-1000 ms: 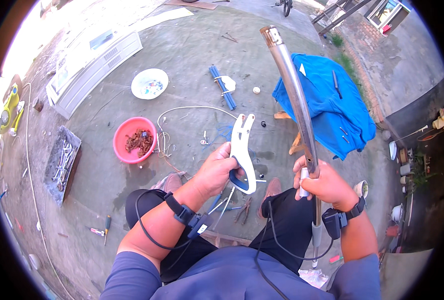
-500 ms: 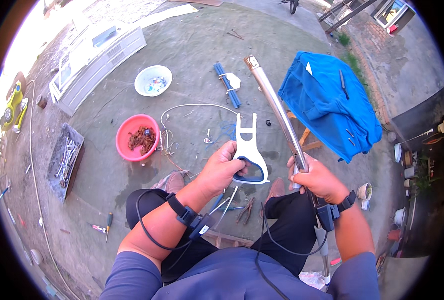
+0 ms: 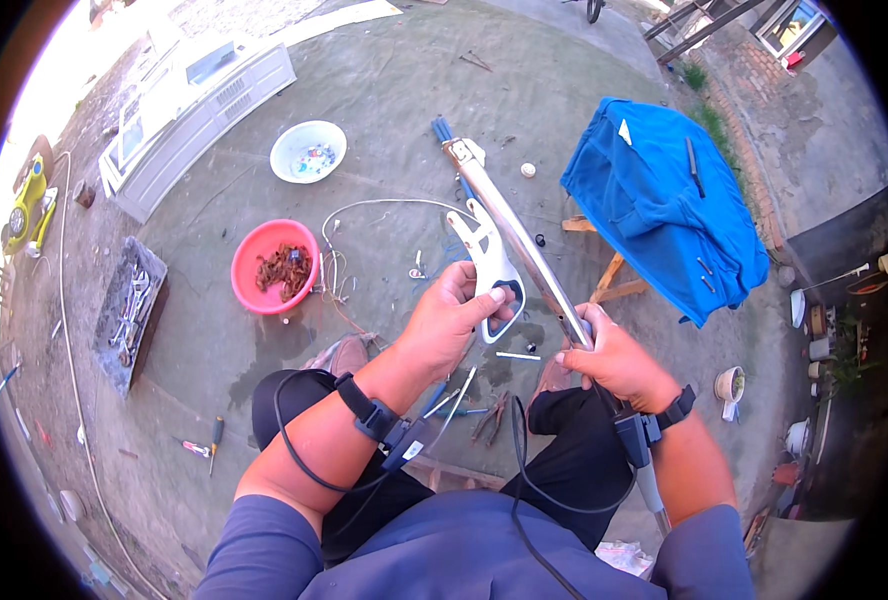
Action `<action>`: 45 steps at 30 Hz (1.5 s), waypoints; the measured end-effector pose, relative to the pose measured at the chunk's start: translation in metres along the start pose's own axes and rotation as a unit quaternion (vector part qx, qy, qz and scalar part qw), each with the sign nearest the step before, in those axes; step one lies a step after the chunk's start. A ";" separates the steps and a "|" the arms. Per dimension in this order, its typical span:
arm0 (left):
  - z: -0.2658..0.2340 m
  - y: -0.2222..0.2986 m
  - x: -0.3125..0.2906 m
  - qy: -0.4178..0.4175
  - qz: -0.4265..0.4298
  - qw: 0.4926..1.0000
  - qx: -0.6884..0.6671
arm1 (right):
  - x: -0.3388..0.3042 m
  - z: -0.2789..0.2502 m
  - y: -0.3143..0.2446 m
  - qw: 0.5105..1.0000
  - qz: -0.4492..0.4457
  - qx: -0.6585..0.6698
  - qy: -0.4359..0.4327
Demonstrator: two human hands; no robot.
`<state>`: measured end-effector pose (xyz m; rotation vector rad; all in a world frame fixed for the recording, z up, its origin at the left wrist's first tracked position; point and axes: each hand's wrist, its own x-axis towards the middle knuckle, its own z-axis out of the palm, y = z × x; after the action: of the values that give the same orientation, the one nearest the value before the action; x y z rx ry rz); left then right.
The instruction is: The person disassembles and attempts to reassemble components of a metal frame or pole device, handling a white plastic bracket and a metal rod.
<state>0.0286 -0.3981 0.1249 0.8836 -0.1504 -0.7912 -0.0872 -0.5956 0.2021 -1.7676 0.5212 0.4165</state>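
Separately, the left hand and right hand hold a white forked bracket and a metal tube above a ground sheet.
The left pinches the bracket at its dark-lined loop, thumb over the rim, probably because the opening offers an easy hold and leaves the prongs free; the right is wrapped round the tube, likely to steady its slanting length. Whether bracket and tube touch, I cannot tell. Toward the sheet's left edge, a pink basin contains brown scraps, a white bowl beyond has small coloured bits, and an oblong tray carries wrenches, presumably kept within reach.
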 end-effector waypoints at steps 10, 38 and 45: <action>-0.010 0.010 0.010 0.045 -0.003 0.994 -0.099 | -0.008 0.011 0.001 1.000 -0.005 0.002 0.015; -0.008 0.014 0.005 0.039 0.013 0.999 -0.003 | 0.005 0.018 0.012 0.959 -0.136 0.229 0.093; -0.010 0.010 0.009 0.043 0.022 0.999 -0.003 | 0.007 0.035 0.005 0.968 -0.145 0.190 0.080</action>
<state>0.0450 -0.3938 0.1240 0.9044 -0.0911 -0.7109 -0.0848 -0.5641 0.1855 -1.4792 0.4138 -0.0342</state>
